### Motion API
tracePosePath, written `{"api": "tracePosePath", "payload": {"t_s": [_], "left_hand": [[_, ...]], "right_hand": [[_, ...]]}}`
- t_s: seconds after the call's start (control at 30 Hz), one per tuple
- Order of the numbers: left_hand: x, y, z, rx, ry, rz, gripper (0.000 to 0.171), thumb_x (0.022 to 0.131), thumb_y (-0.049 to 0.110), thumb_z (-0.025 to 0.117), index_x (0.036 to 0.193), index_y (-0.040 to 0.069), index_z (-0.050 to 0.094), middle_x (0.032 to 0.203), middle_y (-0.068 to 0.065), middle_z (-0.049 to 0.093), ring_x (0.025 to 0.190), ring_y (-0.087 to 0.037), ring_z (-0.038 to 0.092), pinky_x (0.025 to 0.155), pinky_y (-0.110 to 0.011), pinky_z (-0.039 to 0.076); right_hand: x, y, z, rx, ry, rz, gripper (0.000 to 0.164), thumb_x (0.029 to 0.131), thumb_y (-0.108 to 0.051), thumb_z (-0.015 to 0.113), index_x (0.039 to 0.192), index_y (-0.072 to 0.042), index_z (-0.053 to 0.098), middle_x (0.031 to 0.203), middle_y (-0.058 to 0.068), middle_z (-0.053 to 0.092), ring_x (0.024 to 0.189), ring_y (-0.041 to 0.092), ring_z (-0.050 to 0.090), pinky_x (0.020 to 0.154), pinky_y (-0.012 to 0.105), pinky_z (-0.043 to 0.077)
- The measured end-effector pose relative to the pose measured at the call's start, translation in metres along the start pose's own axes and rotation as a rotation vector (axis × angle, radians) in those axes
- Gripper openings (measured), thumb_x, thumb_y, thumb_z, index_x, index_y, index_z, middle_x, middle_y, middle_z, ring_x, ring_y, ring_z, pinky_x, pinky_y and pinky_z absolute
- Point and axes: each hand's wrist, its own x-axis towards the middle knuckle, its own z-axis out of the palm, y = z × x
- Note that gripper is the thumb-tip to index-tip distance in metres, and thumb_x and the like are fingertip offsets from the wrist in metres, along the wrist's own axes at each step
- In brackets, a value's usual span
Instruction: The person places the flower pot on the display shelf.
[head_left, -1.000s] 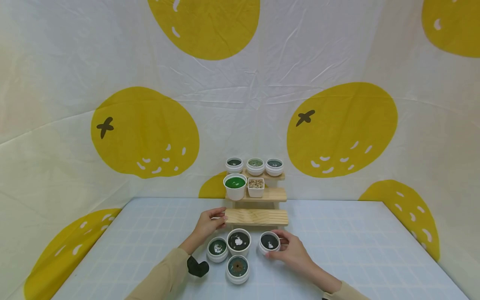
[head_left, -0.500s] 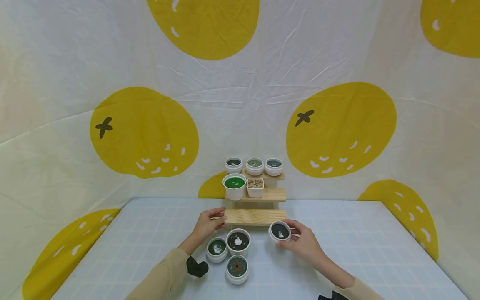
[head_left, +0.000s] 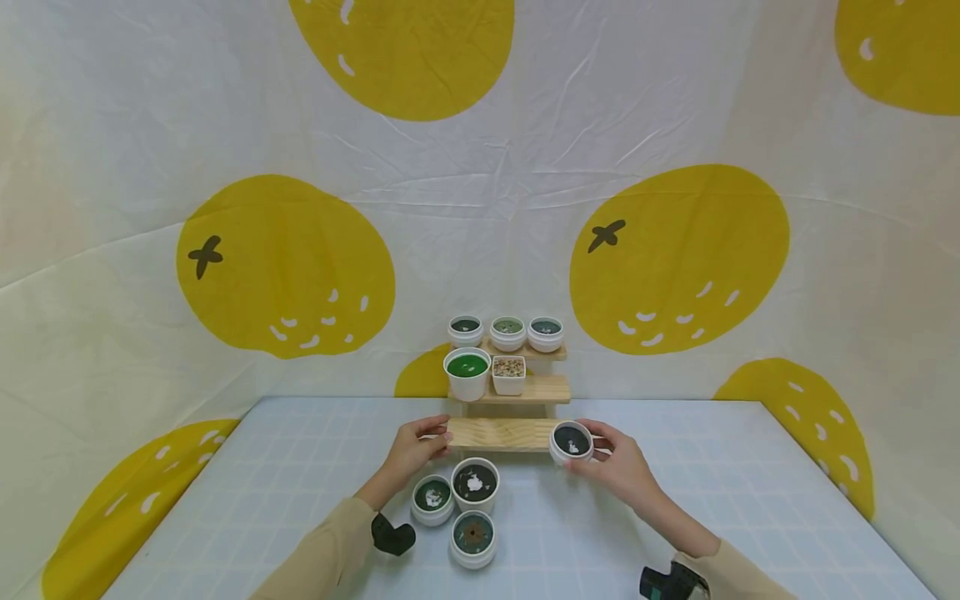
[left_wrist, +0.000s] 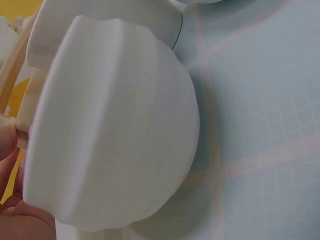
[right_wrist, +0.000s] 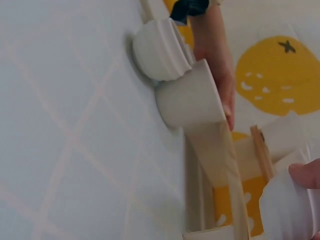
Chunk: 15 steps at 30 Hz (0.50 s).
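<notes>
At the left end of the lowest board of a wooden three-step stand (head_left: 498, 434), my left hand (head_left: 416, 446) pinches the board's edge. My right hand (head_left: 618, 462) grips a small white pot (head_left: 572, 442) with a dark filling and a white mark. That pot is at the lowest board's right end; whether it touches the board cannot be told. In the right wrist view, my thumb (right_wrist: 306, 175) lies on the ribbed white pot (right_wrist: 282, 210). Before the stand are a larger white cup (head_left: 476, 483), a green-filled pot (head_left: 432, 498) and a pot with a brown flower-like mark (head_left: 472, 537).
The top step holds three small white pots (head_left: 507, 333). On the middle step stand a cup with bright green filling (head_left: 467, 375) and a square cup of grainy bits (head_left: 509, 377). A pale blue checked cloth (head_left: 315, 467) covers the table, with a lemon-print curtain (head_left: 480, 208) behind.
My right hand has lifted the dark-filled pot from the cloth and carried it right and back to the lowest board's right end. The left hand has stayed on the board.
</notes>
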Motion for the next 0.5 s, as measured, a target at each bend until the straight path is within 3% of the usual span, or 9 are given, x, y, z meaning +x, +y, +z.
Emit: {"api": "tracePosePath", "payload": {"t_s": [0.5], "left_hand": [[-0.003,0.004,-0.001,0.024,-0.01,-0.004,0.039,0.086,-0.001,0.066,0.124,-0.008,0.059,0.106,-0.021,0.063,0.07,-0.01,0.061,0.069,-0.03,0.062]], "right_hand": [[0.021,-0.009,-0.01,-0.041,0.023,0.006,0.067,0.071,-0.015,0.084,0.13,-0.003,0.056,0.122,0.017,0.061,0.105,0.026,0.061,0.089,0.03,0.058]]}}
